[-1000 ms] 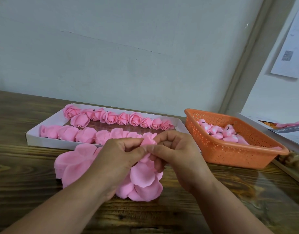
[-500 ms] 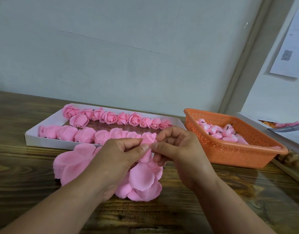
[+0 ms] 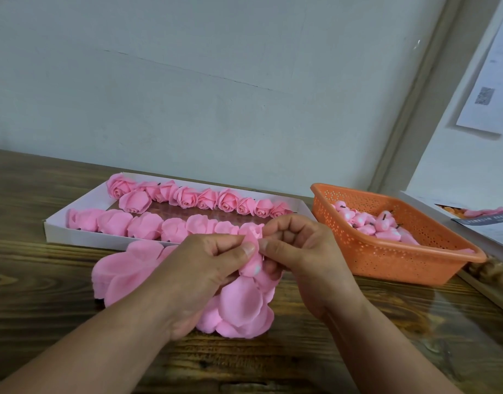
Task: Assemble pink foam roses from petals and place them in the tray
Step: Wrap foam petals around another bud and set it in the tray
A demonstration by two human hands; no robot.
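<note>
Head view: left hand [image 3: 213, 268] and right hand [image 3: 298, 260] together pinch a half-formed rose [image 3: 251, 248] above loose petals [image 3: 241, 305], partly hidden beneath both hands. White tray [image 3: 57, 226] behind holds finished roses [image 3: 188, 197]; orange basket [image 3: 401, 260] contents indistinct.

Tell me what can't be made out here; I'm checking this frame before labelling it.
- Rose bud, head view: mostly covered by the left hand and right hand.
- Petal pile: its middle is hidden under the left hand.
- Paper on the wall: cut off by the right edge, print too small to read.
- Basket contents: too small to count.
</note>
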